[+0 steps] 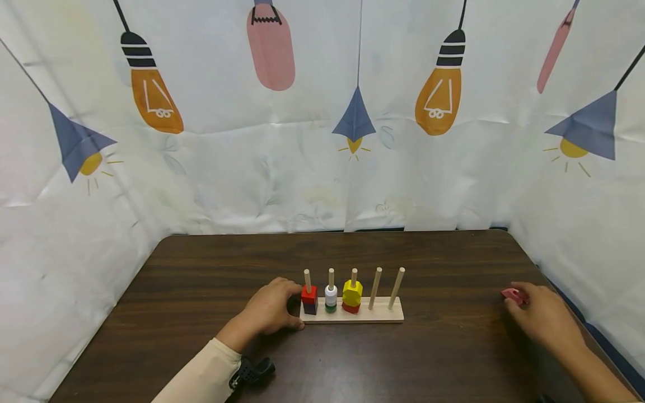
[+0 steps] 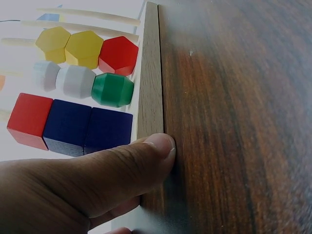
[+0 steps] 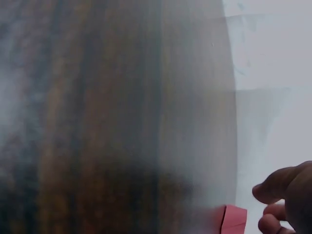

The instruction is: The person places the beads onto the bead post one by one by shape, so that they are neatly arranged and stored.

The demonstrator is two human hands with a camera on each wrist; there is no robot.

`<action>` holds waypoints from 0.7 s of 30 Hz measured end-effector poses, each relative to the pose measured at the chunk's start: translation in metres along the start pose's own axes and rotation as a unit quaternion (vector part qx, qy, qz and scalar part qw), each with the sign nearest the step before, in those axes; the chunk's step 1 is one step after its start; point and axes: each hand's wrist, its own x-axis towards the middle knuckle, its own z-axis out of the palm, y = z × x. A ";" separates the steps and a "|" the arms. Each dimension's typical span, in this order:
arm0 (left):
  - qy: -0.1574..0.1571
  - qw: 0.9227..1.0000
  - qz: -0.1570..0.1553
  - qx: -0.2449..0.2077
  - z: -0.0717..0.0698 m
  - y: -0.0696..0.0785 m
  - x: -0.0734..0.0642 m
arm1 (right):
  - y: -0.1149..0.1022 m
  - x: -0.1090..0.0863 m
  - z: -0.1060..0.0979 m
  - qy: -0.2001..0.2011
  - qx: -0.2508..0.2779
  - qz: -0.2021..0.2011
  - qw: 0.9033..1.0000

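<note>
A wooden peg board [image 1: 353,320] with several upright pegs stands on the table. My left hand [image 1: 272,307] grips its left end, the thumb [image 2: 158,146] pressed on the front edge of the base. The leftmost peg carries a red cube [image 2: 30,119] above two dark blue cubes [image 2: 66,124]. Beside it, white beads [image 2: 75,81] sit over a green bead [image 2: 113,89], then yellow blocks [image 2: 84,48] over a red block [image 2: 118,55]. At the table's right, my right hand [image 1: 549,316] hovers with bent fingers around a pinkish-red block [image 1: 515,295]; the right wrist view shows a gap between fingertips and block.
Two bare pegs [image 1: 375,288] rise at the board's right end. The dark wood-grain table [image 1: 227,268] runs back to a white printed cloth [image 1: 302,184] that hangs behind and along both sides. The table's right edge lies close to my right hand.
</note>
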 end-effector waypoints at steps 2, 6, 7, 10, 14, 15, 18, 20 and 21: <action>0.001 1.000 0.004 0.001 0.001 0.000 0.000 | -0.001 0.001 -0.002 -0.004 -0.009 0.012 1.000; 0.000 1.000 0.005 0.000 0.001 0.000 -0.001 | -0.001 0.003 -0.003 -0.015 -0.019 0.026 0.999; 0.000 1.000 0.005 -0.001 0.001 0.000 0.000 | 0.000 0.003 -0.003 -0.017 -0.020 0.028 0.999; 0.000 1.000 0.004 0.000 0.000 0.000 0.000 | 0.001 0.002 -0.002 -0.023 -0.020 0.029 0.999; 0.000 1.000 0.003 -0.001 0.000 0.000 0.000 | 0.002 0.001 0.000 -0.020 -0.018 0.027 0.999; 0.000 1.000 0.002 -0.001 0.000 0.001 0.000 | 0.002 0.001 0.001 -0.019 -0.017 0.025 0.999; 0.001 1.000 0.001 -0.002 0.000 0.000 0.000 | 0.000 0.001 0.002 -0.022 -0.009 0.018 1.000; 0.000 1.000 0.000 -0.003 0.000 0.000 0.000 | -0.003 0.002 0.002 -0.030 0.001 0.013 0.999; 0.000 1.000 0.000 -0.004 0.000 0.000 0.000 | -0.005 0.003 0.002 -0.038 0.006 0.013 0.999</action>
